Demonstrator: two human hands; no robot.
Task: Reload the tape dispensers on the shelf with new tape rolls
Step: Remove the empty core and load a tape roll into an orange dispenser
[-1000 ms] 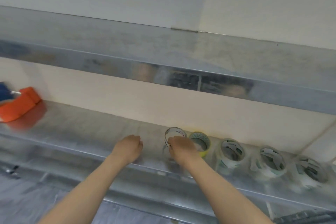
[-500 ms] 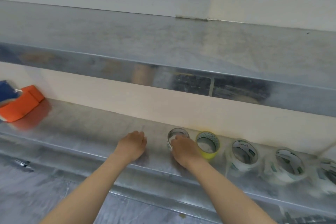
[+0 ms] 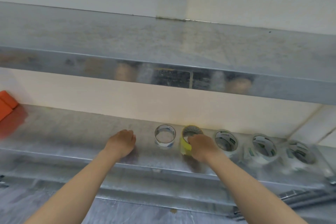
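Note:
On the metal shelf [image 3: 63, 138] stands a row of tape rolls. My right hand [image 3: 201, 146] grips the yellow roll [image 3: 185, 145], fingers over its rim. Left of it a nearly used-up clear roll [image 3: 165, 137] stands free on the shelf. To the right stand three clear rolls with green-printed cores, the nearest [image 3: 226, 142], the middle [image 3: 263, 148] and the far one [image 3: 299, 152]. My left hand [image 3: 122, 143] rests flat on the shelf, fingers curled, holding nothing. An orange tape dispenser [image 3: 6, 104] shows at the far left edge, mostly cut off.
An upper metal shelf [image 3: 163, 56] overhangs the row, its shiny front lip reflecting the rolls. A cream wall [image 3: 91, 94] backs the lower shelf. Below the shelf's front edge lies a grey floor or surface [image 3: 127, 212].
My right hand let go of the nearly used-up clear roll and moved right onto the yellow roll. My left hand stayed in place. The view shifted right, pushing the orange dispenser further out of frame.

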